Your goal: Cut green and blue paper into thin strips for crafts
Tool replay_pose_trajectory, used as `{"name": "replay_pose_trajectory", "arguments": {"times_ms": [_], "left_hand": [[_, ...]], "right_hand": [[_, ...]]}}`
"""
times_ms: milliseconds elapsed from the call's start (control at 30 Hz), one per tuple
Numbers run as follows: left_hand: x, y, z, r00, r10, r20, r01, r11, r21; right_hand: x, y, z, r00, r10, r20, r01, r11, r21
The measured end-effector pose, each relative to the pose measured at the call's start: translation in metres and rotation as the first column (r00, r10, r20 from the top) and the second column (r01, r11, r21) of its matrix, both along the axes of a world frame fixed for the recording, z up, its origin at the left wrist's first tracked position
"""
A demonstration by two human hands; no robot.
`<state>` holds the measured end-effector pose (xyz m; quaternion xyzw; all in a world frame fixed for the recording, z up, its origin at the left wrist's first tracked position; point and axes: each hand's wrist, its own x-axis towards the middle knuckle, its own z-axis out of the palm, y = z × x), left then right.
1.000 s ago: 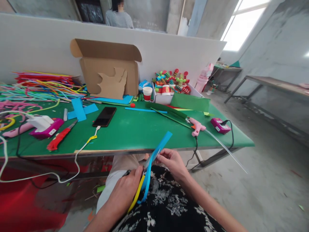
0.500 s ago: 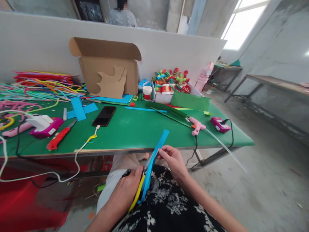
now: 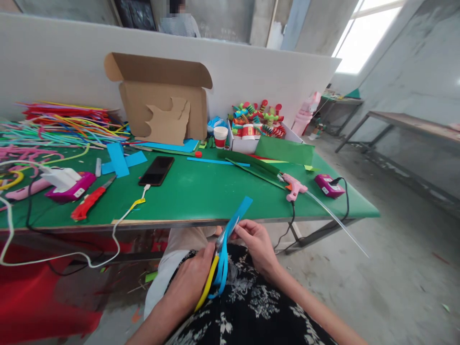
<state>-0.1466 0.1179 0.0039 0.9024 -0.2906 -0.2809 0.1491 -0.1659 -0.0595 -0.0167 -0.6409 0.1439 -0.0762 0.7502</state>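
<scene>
Scissors [image 3: 207, 283] with yellow handles are gripped in my left hand [image 3: 196, 273], low in the middle of the head view. Their blades lie along a blue paper strip [image 3: 240, 211], which is partly slit lengthwise. Below the blades the cut part bends down in a loop over my lap. My right hand [image 3: 253, 239] pinches the strip's right edge between thumb and fingers, close to the blade tips. The strip's upper end sticks out over the table edge. My fingers inside the scissor handles are hidden.
On the green table [image 3: 187, 191] lie a phone [image 3: 156, 171] on a white cable, a red-handled knife [image 3: 88, 203], blue paper pieces [image 3: 118, 160] and a pink glue gun [image 3: 295, 186]. Behind are a cardboard box [image 3: 165, 91], a paper cup [image 3: 220, 137] and a box of colourful figures [image 3: 251, 143].
The scissor blades have moved slightly up along the strip. The cut piece now bows out in a wider loop. Both hands hold nearly the same places.
</scene>
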Motion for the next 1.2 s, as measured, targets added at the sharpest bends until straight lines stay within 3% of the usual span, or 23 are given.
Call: {"name": "replay_pose_trajectory", "arguments": {"times_ms": [700, 833, 1200], "left_hand": [[-0.003, 0.0, 0.011, 1.0, 0.005, -0.012, -0.004, 0.996, 0.087], [-0.002, 0.0, 0.009, 1.0, 0.004, -0.003, -0.004, 0.999, 0.05], [0.001, 0.001, 0.01, 0.998, 0.054, -0.013, -0.055, 0.997, -0.054]], "right_hand": [[0.002, -0.003, 0.005, 1.0, 0.025, -0.008, -0.024, 0.999, 0.021], [0.006, -0.008, 0.011, 0.999, -0.023, 0.03, 0.024, 0.999, -0.045], [0.003, 0.002, 0.004, 0.999, 0.033, 0.01, -0.032, 0.998, -0.062]]}}
